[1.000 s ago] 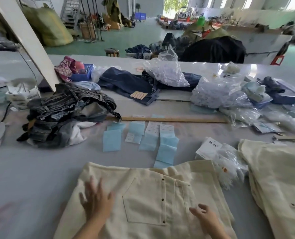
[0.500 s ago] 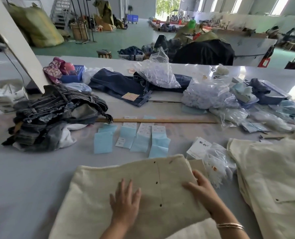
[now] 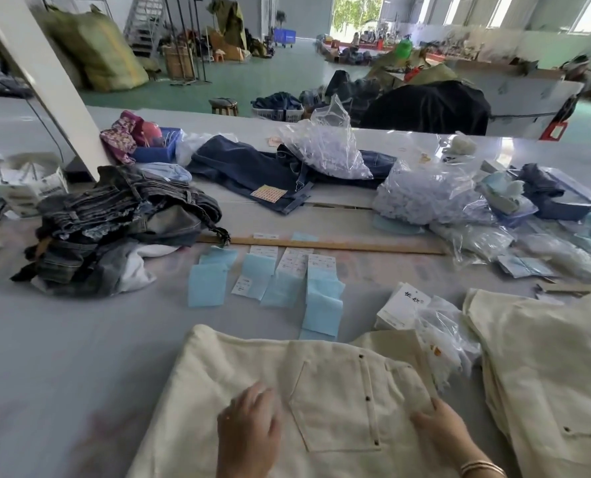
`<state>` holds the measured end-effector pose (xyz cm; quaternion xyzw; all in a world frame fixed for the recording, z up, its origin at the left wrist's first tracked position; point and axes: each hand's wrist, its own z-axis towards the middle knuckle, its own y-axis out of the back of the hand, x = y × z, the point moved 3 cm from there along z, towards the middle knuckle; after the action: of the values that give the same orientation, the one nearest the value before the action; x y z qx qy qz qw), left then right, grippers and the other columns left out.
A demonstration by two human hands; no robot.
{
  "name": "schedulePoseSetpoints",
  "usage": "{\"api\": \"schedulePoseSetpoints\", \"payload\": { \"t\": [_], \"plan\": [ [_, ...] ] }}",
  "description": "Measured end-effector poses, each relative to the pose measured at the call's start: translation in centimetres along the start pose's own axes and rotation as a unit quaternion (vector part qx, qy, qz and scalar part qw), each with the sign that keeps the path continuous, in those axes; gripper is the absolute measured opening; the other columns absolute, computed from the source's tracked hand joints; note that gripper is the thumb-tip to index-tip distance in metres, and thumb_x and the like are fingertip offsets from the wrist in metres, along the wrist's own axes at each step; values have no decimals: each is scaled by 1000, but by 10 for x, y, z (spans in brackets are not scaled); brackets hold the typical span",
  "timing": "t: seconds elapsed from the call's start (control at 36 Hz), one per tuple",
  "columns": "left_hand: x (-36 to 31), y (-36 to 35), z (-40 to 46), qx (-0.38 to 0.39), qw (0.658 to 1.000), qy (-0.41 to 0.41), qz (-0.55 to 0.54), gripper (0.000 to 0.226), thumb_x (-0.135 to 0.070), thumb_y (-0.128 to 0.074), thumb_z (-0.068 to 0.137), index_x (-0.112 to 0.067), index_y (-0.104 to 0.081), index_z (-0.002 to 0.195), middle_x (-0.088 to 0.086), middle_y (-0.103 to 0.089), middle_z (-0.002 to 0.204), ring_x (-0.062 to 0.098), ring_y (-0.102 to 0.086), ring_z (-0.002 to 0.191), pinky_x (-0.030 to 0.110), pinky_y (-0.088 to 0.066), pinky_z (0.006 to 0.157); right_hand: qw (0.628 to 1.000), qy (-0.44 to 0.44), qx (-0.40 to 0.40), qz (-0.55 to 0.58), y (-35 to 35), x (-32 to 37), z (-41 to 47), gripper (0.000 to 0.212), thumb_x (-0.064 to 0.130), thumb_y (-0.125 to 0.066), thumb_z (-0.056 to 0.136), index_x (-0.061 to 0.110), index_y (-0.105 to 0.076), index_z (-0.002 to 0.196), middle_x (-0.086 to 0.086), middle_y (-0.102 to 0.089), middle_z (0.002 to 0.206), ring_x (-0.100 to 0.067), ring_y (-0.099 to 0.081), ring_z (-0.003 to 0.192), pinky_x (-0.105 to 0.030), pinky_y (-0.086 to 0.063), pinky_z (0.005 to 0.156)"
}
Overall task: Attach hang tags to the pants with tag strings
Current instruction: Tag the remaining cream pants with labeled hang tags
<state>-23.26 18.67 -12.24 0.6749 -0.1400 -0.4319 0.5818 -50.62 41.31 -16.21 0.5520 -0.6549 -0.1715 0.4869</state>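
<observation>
Folded cream pants (image 3: 325,381) lie at the table's near edge, a riveted pocket facing up. My left hand (image 3: 249,426) rests flat on the cloth left of the pocket. My right hand (image 3: 439,426) presses the pants' right edge with its fingers spread. Light blue and white hang tags (image 3: 270,281) lie in rows just beyond the pants. A clear bag of tag strings (image 3: 446,336) sits to the right, beside a white box (image 3: 402,307).
A stack of cream pants (image 3: 546,367) fills the near right. A heap of dark jeans (image 3: 114,225) lies at the left. A wooden ruler (image 3: 321,243) crosses the table beyond the tags. Plastic bags (image 3: 432,198) and blue jeans (image 3: 252,167) crowd the far side.
The pants have been turned over, so the pocket side faces up again. Both hands have slid back toward the near edge and lie on the cloth.
</observation>
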Motion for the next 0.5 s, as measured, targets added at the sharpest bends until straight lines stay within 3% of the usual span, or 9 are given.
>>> {"api": "schedulePoseSetpoints", "payload": {
  "t": [0.06,0.11,0.14,0.19,0.25,0.33,0.44,0.5],
  "plan": [
    [40,29,6,-86,994,56,-24,42,-34,-45,70,-13,-78,87,17,-71,102,35,-70,78,41,-56,62,998,10,-17,55,1,-5,2,22,14,-73,75,13,-58,90,-8,-67,92,-27,-61,89,-33,-44,76],
    [95,54,12,-141,973,175,-47,48,-34,-43,76,-4,-74,98,27,-66,108,45,-66,88,49,-53,73,986,15,-16,164,5,-11,-2,19,2,-73,74,7,-63,89,-12,-69,85,-27,-62,80,-40,-48,79],
    [124,60,11,-150,949,267,-81,52,-36,-42,82,0,-69,107,30,-63,114,48,-61,99,52,-49,83,975,18,-9,223,7,-14,-5,20,-3,-72,74,5,-65,91,-14,-70,82,-27,-62,77,-41,-48,76],
    [168,53,7,-73,903,406,-120,54,-37,-39,99,8,-56,126,33,-52,131,46,-48,122,49,-37,103,944,19,8,329,10,-21,-9,21,-8,-68,76,4,-66,93,-17,-70,81,-27,-62,76,-37,-47,70],
    [184,37,9,-13,911,394,-117,57,-36,-35,103,11,-45,135,31,-40,143,40,-37,136,43,-26,112,918,11,9,395,12,-28,-11,19,-9,-63,80,0,-63,97,-21,-67,82,-28,-59,78,-34,-45,70],
    [172,19,14,47,921,355,-155,62,-44,-42,99,7,-49,133,30,-42,141,38,-38,136,40,-26,113,918,-19,-38,395,12,-38,-8,19,-11,-59,83,-11,-57,101,-19,-61,79,-27,-52,73,-28,-45,66],
    [155,4,13,55,915,363,-167,37,-29,-56,96,6,-67,100,35,-61,114,42,-57,115,39,-41,89,966,-40,-55,251,16,-29,-4,15,-1,-71,78,2,-63,89,-17,-67,85,-30,-61,83,-41,-46,84],
    [161,8,9,33,911,381,-156,36,-26,-55,96,8,-66,102,34,-63,111,43,-60,109,39,-42,84,978,-42,-52,198,21,-23,-4,17,3,-73,76,4,-63,89,-13,-67,82,-29,-61,83,-41,-46,84]
  ]
}}
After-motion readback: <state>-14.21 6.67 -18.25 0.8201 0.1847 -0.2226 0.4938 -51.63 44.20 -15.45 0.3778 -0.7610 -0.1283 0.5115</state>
